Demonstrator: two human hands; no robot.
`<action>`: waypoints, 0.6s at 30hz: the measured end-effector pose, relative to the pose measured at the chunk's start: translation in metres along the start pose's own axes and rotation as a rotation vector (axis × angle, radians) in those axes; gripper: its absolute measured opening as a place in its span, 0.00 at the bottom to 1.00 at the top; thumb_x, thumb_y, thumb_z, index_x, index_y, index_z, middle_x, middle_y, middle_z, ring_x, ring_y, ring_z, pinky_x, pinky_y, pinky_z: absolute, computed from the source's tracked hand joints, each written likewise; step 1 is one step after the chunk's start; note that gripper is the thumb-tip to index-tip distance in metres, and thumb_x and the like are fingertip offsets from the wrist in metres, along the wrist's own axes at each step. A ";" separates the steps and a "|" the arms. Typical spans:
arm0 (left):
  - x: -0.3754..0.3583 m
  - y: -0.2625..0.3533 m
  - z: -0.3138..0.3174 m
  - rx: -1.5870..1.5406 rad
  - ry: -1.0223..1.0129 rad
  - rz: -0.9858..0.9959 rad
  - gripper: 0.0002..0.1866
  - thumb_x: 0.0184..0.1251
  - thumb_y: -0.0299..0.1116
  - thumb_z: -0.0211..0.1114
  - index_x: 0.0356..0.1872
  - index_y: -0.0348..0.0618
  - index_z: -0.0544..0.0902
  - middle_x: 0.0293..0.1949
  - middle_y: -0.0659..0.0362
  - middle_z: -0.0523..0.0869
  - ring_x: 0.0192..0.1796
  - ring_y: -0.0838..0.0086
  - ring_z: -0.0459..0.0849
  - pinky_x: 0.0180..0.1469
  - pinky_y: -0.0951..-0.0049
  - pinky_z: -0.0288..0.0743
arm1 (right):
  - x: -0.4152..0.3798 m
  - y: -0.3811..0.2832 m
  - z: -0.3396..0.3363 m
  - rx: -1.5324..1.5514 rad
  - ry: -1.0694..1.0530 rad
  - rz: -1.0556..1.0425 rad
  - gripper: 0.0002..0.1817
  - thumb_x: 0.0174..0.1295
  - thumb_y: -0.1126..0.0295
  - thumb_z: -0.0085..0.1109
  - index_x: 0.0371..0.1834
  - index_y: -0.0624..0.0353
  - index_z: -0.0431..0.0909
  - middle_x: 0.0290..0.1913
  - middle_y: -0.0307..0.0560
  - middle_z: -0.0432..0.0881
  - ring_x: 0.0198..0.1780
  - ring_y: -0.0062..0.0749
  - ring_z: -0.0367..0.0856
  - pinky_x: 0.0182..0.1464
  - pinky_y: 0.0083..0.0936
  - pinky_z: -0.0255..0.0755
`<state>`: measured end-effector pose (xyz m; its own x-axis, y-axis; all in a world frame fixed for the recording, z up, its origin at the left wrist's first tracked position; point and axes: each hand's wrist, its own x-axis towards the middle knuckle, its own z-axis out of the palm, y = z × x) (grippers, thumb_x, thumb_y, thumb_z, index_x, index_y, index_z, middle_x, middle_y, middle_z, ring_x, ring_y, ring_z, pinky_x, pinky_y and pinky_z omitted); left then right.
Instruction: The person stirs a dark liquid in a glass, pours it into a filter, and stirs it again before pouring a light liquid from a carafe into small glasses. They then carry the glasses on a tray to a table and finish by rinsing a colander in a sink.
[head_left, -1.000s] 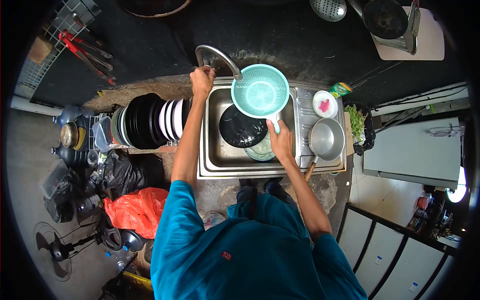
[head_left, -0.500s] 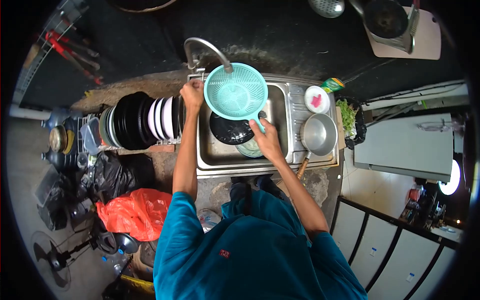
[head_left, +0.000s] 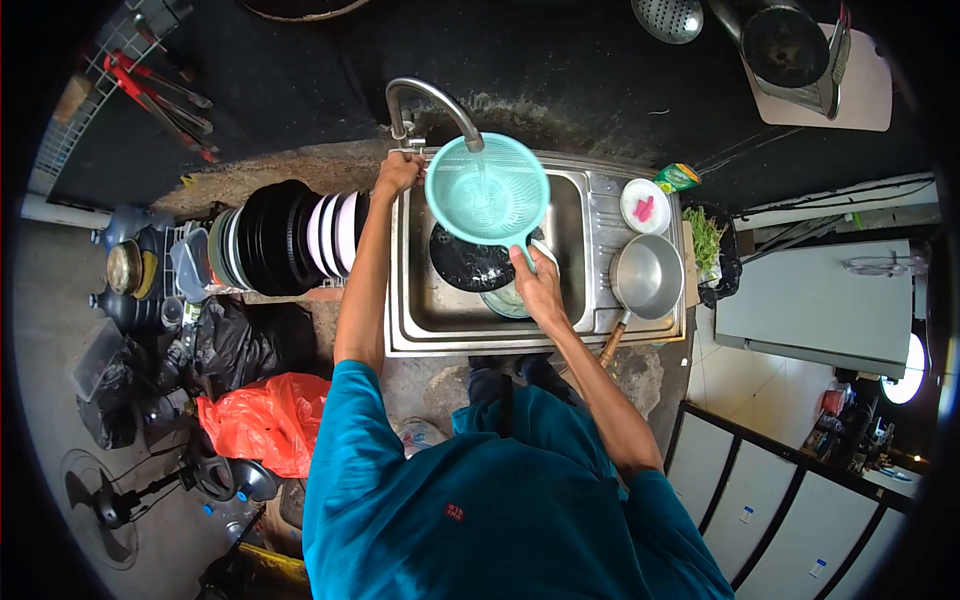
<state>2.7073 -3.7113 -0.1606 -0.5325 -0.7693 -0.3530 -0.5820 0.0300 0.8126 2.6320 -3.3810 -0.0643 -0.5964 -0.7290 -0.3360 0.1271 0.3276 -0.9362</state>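
My right hand (head_left: 538, 285) is wrapped round the handle of a mint-green plastic colander (head_left: 487, 222), holding it over the sink under the spout. My left hand (head_left: 402, 172) is closed at the tap handle, beside the base of the curved metal tap (head_left: 440, 88). A stream of water (head_left: 483, 172) falls from the spout into the colander. Below, in the steel sink (head_left: 420, 318), lie a dark wet pan or plate (head_left: 465, 262) and a pale bowl (head_left: 508, 303), both partly hidden by the colander and my right hand.
Dark and white plates (head_left: 270, 238) stand in a rack on the left. On the right drainboard sit a saucepan (head_left: 647, 277) and a white bowl (head_left: 640, 212) with something pink inside; a green packet (head_left: 678, 178) lies behind. A red plastic bag (head_left: 268, 422) rests at lower left.
Water now runs from the tap into the colander, where no clear stream showed before. Both hands keep nearly the same places, and the whole view has shifted slightly.
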 end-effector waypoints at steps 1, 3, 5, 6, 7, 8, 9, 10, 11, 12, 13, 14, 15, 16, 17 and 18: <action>-0.013 0.017 -0.003 0.106 0.083 0.061 0.14 0.67 0.38 0.62 0.35 0.37 0.89 0.31 0.53 0.89 0.33 0.71 0.88 0.38 0.69 0.80 | 0.001 0.004 0.000 0.006 0.006 0.002 0.23 0.70 0.50 0.55 0.33 0.63 0.73 0.18 0.32 0.63 0.20 0.16 0.62 0.23 0.21 0.57; -0.028 0.033 -0.007 0.025 0.055 -0.024 0.16 0.66 0.43 0.63 0.37 0.40 0.89 0.32 0.51 0.89 0.37 0.66 0.88 0.44 0.65 0.79 | 0.003 0.006 0.003 -0.013 0.061 0.000 0.24 0.70 0.50 0.55 0.34 0.65 0.73 0.18 0.34 0.65 0.21 0.18 0.64 0.25 0.23 0.61; -0.025 0.031 -0.009 0.153 0.126 -0.017 0.18 0.67 0.45 0.63 0.37 0.39 0.89 0.33 0.49 0.88 0.39 0.64 0.88 0.47 0.64 0.77 | 0.002 0.003 0.003 -0.009 0.039 0.002 0.25 0.69 0.50 0.55 0.34 0.66 0.73 0.18 0.36 0.66 0.22 0.19 0.65 0.26 0.24 0.61; -0.024 0.029 -0.013 0.159 0.100 0.003 0.19 0.66 0.47 0.63 0.38 0.40 0.89 0.34 0.47 0.89 0.41 0.64 0.88 0.48 0.64 0.77 | 0.002 0.003 0.004 -0.038 0.040 -0.062 0.24 0.69 0.50 0.55 0.34 0.66 0.73 0.19 0.36 0.66 0.22 0.19 0.64 0.26 0.23 0.61; -0.022 0.027 -0.014 0.169 0.073 -0.014 0.20 0.65 0.49 0.64 0.38 0.41 0.89 0.36 0.46 0.89 0.44 0.62 0.88 0.50 0.63 0.77 | -0.002 0.005 0.004 -0.067 0.041 -0.121 0.24 0.69 0.51 0.55 0.33 0.66 0.73 0.19 0.36 0.66 0.22 0.19 0.64 0.25 0.23 0.61; -0.020 0.026 -0.013 0.160 0.034 -0.048 0.20 0.65 0.50 0.64 0.38 0.41 0.89 0.37 0.46 0.89 0.45 0.60 0.88 0.50 0.62 0.76 | -0.003 0.005 0.003 -0.025 0.034 -0.079 0.24 0.70 0.51 0.55 0.33 0.66 0.73 0.19 0.37 0.68 0.22 0.18 0.64 0.25 0.23 0.60; -0.025 0.030 -0.016 0.149 -0.001 -0.086 0.21 0.64 0.51 0.64 0.38 0.41 0.89 0.37 0.45 0.89 0.47 0.59 0.88 0.51 0.61 0.76 | -0.003 0.005 0.003 -0.022 0.035 -0.074 0.24 0.70 0.51 0.55 0.33 0.66 0.73 0.19 0.37 0.68 0.22 0.18 0.64 0.25 0.23 0.60; -0.025 0.025 -0.014 0.157 0.055 -0.050 0.21 0.64 0.51 0.64 0.38 0.41 0.89 0.37 0.45 0.88 0.47 0.58 0.88 0.52 0.61 0.76 | -0.003 0.004 0.004 -0.040 0.001 -0.061 0.23 0.70 0.51 0.55 0.32 0.66 0.73 0.19 0.37 0.67 0.21 0.19 0.64 0.24 0.23 0.60; -0.024 0.021 -0.010 0.167 0.111 -0.009 0.22 0.65 0.52 0.64 0.39 0.42 0.89 0.37 0.44 0.88 0.47 0.57 0.88 0.52 0.60 0.76 | -0.002 0.003 0.005 -0.056 -0.030 -0.051 0.23 0.70 0.52 0.55 0.32 0.65 0.73 0.19 0.36 0.67 0.21 0.19 0.64 0.24 0.23 0.60; -0.020 0.016 -0.010 0.188 0.094 0.042 0.22 0.65 0.53 0.63 0.40 0.42 0.89 0.40 0.43 0.88 0.49 0.55 0.87 0.53 0.59 0.76 | -0.004 -0.003 0.007 -0.026 -0.029 -0.061 0.23 0.70 0.51 0.55 0.32 0.64 0.73 0.18 0.35 0.65 0.20 0.20 0.64 0.24 0.23 0.61; -0.015 0.013 -0.007 0.191 0.090 0.046 0.22 0.65 0.53 0.63 0.40 0.42 0.89 0.40 0.43 0.88 0.49 0.55 0.87 0.53 0.59 0.76 | -0.002 -0.001 0.009 -0.023 -0.023 -0.061 0.23 0.70 0.51 0.55 0.32 0.64 0.73 0.18 0.35 0.65 0.20 0.20 0.64 0.24 0.23 0.61; -0.012 0.010 -0.002 0.208 0.114 0.016 0.22 0.65 0.53 0.62 0.41 0.42 0.88 0.41 0.43 0.88 0.50 0.54 0.86 0.53 0.58 0.76 | 0.001 0.004 0.012 0.024 -0.009 -0.066 0.22 0.70 0.51 0.55 0.32 0.62 0.73 0.17 0.34 0.64 0.19 0.18 0.63 0.22 0.22 0.58; -0.011 0.009 0.001 0.226 0.137 -0.016 0.22 0.65 0.53 0.62 0.42 0.42 0.88 0.42 0.42 0.87 0.50 0.53 0.86 0.53 0.58 0.76 | 0.003 0.007 0.014 0.071 0.004 -0.070 0.22 0.70 0.51 0.55 0.32 0.60 0.73 0.17 0.33 0.63 0.19 0.17 0.62 0.21 0.21 0.56; -0.011 0.006 -0.003 0.254 0.093 0.069 0.23 0.65 0.53 0.62 0.42 0.42 0.88 0.43 0.42 0.87 0.51 0.52 0.85 0.54 0.58 0.76 | 0.005 0.009 0.014 0.075 0.008 -0.071 0.22 0.70 0.51 0.55 0.32 0.60 0.73 0.17 0.33 0.63 0.19 0.17 0.62 0.21 0.21 0.56; -0.011 0.005 -0.003 0.309 0.079 0.101 0.22 0.66 0.52 0.61 0.42 0.42 0.88 0.42 0.43 0.87 0.50 0.53 0.86 0.54 0.59 0.76 | 0.008 0.011 0.014 0.219 -0.029 0.011 0.21 0.71 0.51 0.54 0.32 0.59 0.72 0.16 0.32 0.61 0.17 0.15 0.59 0.20 0.20 0.54; -0.016 0.010 -0.002 0.224 0.057 0.011 0.22 0.66 0.52 0.61 0.43 0.43 0.88 0.42 0.44 0.88 0.50 0.54 0.86 0.54 0.60 0.76 | 0.008 0.007 0.013 0.361 -0.065 0.094 0.20 0.71 0.51 0.53 0.33 0.57 0.72 0.15 0.31 0.60 0.15 0.13 0.56 0.18 0.19 0.51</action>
<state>2.7114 -3.7000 -0.1462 -0.5079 -0.8027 -0.3125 -0.7015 0.1749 0.6909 2.6388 -3.3925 -0.0752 -0.5188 -0.7464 -0.4168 0.4568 0.1701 -0.8731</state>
